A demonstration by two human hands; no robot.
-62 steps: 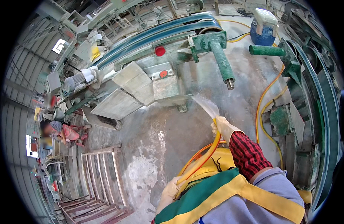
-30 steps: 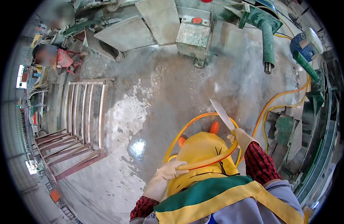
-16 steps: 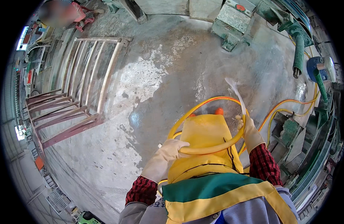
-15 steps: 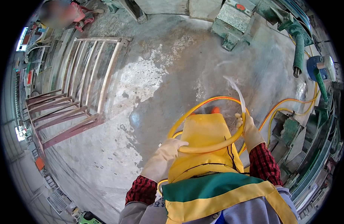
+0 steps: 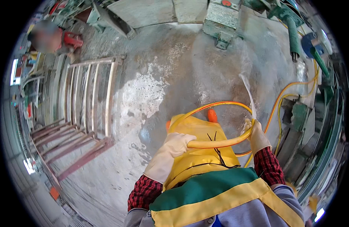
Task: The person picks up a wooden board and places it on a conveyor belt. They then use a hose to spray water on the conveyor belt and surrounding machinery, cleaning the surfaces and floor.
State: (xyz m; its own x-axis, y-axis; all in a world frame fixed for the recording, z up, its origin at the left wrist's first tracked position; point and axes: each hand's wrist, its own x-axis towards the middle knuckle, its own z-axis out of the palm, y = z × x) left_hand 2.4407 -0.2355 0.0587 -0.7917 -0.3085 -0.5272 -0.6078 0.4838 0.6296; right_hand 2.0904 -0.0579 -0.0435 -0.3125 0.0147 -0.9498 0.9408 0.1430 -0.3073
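A yellow hose (image 5: pixel 216 144) with a red stripe loops in front of my yellow apron (image 5: pixel 193 159). My left hand (image 5: pixel 178 145), in a cream glove, is closed round the hose at the loop's left side. At the loop's right, my gloved right hand (image 5: pixel 256 135) grips the hose near its outlet. From there a white stream of water (image 5: pixel 251 92) shoots forward onto the wet concrete floor (image 5: pixel 174 83). An orange boot tip (image 5: pixel 212 115) shows beyond the apron's lower edge.
A metal rack frame (image 5: pixel 85 90) with several bars stands on the left. Ahead is a dusty green machine block (image 5: pixel 221 20). Along the right, more hose (image 5: pixel 282 89) trails beside green machinery (image 5: pixel 293 38). Another person (image 5: pixel 47 38) is at the far left, near a red stool (image 5: pixel 73 39).
The view has shifted, and a boot tip shows more. The water stream now lands farther forward. Both hands keep their hold on the hose.
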